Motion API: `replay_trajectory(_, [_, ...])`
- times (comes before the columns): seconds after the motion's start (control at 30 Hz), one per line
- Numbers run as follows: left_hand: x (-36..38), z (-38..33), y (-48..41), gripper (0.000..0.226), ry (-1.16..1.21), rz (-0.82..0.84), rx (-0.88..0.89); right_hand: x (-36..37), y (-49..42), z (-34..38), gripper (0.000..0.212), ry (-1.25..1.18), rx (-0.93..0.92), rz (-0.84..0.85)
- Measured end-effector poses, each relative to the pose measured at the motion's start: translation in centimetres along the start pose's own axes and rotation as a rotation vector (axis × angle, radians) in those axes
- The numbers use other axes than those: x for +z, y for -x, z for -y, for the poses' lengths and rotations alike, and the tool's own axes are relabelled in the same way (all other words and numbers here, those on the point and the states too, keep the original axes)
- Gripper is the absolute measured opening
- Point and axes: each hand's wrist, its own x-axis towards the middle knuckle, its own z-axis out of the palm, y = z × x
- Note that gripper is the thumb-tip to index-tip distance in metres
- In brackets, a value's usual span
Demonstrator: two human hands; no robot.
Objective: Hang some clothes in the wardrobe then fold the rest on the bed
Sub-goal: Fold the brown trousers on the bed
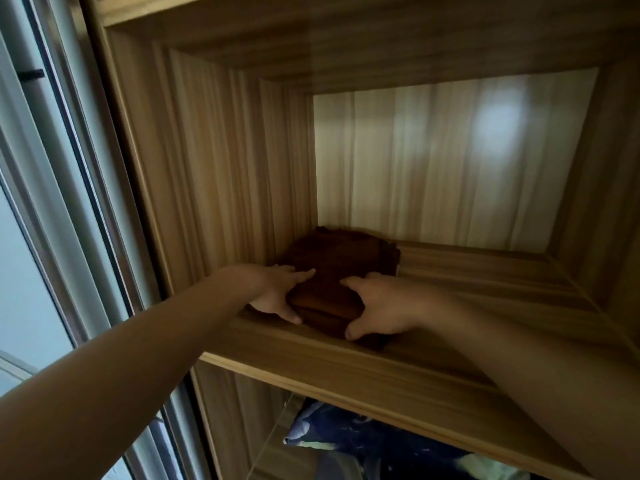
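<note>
A folded dark brown garment lies on the upper wooden shelf of the wardrobe, pushed toward the left rear corner. My left hand grips the stack's left front side, thumb under and fingers on top. My right hand clasps its right front corner, fingers curled around the edge. Both arms reach up and forward into the compartment.
The wardrobe's left side wall stands close to the garment. A pale back panel closes the compartment. Blue patterned clothes hang below the shelf. A sliding door frame runs along the left.
</note>
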Motion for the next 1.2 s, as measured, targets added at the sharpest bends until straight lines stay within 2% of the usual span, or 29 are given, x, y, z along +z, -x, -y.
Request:
replay_trajectory(0.43, [-1.5,0.7,-6.4,0.107,0.097,-0.051,0.019,-0.6,-6.5,-5.0,0.094,-0.188,0.054,-0.076])
replay_trajectory(0.6, [-0.3,0.4,-4.9,0.105,0.126,-0.115,-0.009,0.4,-5.6,-4.7,0.094,-0.107,0.083,-0.137])
replay_trajectory(0.7, [0.5,-0.1,-2.2,0.105,0.118,-0.109,-0.06,0.9,-3.6,-3.7,0.088,0.035,0.089,-0.19])
replay_trajectory(0.8, [1.0,-0.7,1.6,0.106,0.141,-0.08,-0.118,0.4,-0.8,-2.6,0.068,0.119,0.073,-0.245])
replay_trajectory(0.9, [2.0,-1.3,6.0,0.1,0.172,-0.124,-0.157,-0.4,2.8,-1.2,0.053,0.139,0.024,-0.276])
replay_trajectory(1.0, [3.4,-2.8,11.5,0.083,0.18,-0.196,-0.167,-0.6,6.6,0.9,0.055,0.12,-0.08,-0.265])
replay_trajectory(1.13, [6.3,-3.9,19.3,0.072,0.211,-0.285,-0.336,1.0,10.6,4.9,0.05,0.121,-0.26,-0.227])
replay_trajectory(1.2, [8.7,-3.7,23.7,0.064,0.252,-0.268,-0.408,2.5,11.9,7.5,0.05,0.131,-0.357,-0.213])
